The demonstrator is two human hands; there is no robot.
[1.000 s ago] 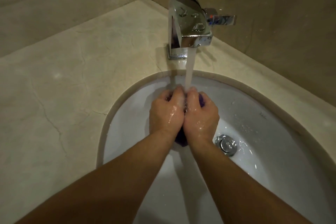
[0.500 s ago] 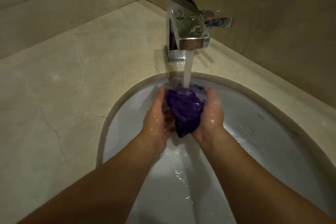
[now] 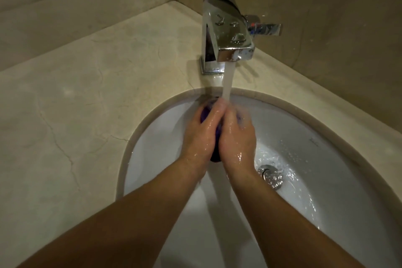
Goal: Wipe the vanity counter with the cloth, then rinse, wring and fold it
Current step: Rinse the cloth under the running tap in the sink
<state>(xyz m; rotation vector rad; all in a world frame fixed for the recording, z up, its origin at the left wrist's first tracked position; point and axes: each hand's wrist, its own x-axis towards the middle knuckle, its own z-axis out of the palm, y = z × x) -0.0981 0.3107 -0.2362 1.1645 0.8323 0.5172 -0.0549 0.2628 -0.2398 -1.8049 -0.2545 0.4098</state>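
My left hand (image 3: 201,131) and my right hand (image 3: 236,137) are pressed together over the white sink (image 3: 152,148), squeezing a bunched purple cloth (image 3: 215,154) between the palms. Only slivers of the cloth show: a dark strip between the hands, a bit below them and a patch by my left fingers. Water streams from the chrome faucet (image 3: 226,35) onto my fingertips. Both hands are wet and shiny.
The beige marble vanity counter (image 3: 76,104) wraps around the basin on the left and behind. The faucet lever (image 3: 264,28) sticks out to the right. A chrome drain plug (image 3: 270,177) lies at the basin's bottom right, with water running over it. Tiled walls close the corner.
Half a second ago my hands were apart, cupping the exposed cloth under the stream; now they have closed tightly around it again, as they were a second ago.
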